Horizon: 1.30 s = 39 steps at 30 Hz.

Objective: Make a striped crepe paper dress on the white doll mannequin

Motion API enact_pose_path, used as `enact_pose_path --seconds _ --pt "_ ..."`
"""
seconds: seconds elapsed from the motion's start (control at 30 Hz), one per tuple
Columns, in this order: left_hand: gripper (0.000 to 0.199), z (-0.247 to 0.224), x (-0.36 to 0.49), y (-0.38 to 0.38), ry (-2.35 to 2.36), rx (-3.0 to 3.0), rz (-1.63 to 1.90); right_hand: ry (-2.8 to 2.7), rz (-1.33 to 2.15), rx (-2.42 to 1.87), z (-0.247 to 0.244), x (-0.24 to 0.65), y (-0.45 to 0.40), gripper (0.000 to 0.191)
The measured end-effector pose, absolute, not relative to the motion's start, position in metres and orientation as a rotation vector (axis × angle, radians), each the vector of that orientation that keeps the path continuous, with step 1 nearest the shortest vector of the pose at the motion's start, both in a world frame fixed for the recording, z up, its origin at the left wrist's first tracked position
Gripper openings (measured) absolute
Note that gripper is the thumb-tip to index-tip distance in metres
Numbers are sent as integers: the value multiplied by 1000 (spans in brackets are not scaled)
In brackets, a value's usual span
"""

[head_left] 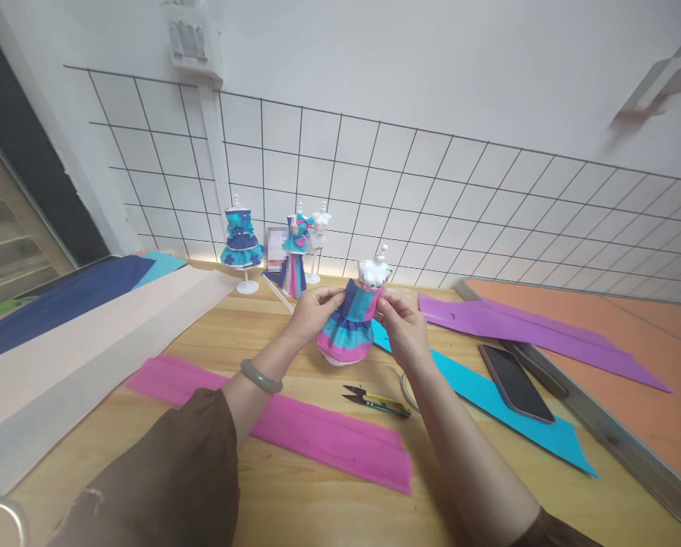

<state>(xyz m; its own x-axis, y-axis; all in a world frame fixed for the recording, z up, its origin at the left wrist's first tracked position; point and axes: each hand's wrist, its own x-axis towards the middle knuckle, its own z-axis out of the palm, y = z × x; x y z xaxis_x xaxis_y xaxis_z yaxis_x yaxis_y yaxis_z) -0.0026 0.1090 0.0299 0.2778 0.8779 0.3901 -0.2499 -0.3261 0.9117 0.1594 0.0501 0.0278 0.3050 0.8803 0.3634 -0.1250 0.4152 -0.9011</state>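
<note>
A small white dress form (373,272) stands in front of me, wearing a doll dress (346,338) in blue, teal and pink with a ruffled skirt. My left hand (316,310) pinches the left edge of its bodice between thumb and fingers. On the opposite side, my right hand (403,323) pinches the bodice's pink edge. The form's base is hidden under the skirt. Just below lie thread snips (378,400) with a yellow and dark handle. A roll of tape (410,391) is partly covered by my right forearm.
Behind stand a form in a tiered blue dress (242,239), one in a striped gown (296,262) and a bare form (320,228). Pink paper (334,437), teal paper (511,414) and purple paper (523,334) lie around. A phone (516,382) rests on the teal strip. Wide sheets (90,342) cover the left.
</note>
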Motion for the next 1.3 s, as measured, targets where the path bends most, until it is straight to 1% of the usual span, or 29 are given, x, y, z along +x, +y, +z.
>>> enact_pose_path --seconds 0.17,0.3,0.63,0.77,0.97,1.13,1.23,1.3 --pt "31 32 -2 105 611 1468 1262 -1066 792 -911 30 158 48 25" --pt "31 33 -1 102 607 1522 1300 -1101 738 -941 34 156 46 21" --pt "18 34 -4 102 632 1775 1389 -1136 688 -969 37 154 42 17" --pt "20 37 -7 100 668 1955 1439 -1132 678 -976 36 154 43 18" --pt "31 40 -9 97 732 2173 1475 -1123 651 -1002 35 155 44 24" --pt "20 45 -8 91 761 2278 1504 -1126 652 -1000 37 154 43 23" --pt "25 46 -7 90 792 2275 1540 -1135 653 -999 38 153 42 22" --pt "23 46 -7 91 793 2260 1535 -1121 641 -988 39 153 42 23"
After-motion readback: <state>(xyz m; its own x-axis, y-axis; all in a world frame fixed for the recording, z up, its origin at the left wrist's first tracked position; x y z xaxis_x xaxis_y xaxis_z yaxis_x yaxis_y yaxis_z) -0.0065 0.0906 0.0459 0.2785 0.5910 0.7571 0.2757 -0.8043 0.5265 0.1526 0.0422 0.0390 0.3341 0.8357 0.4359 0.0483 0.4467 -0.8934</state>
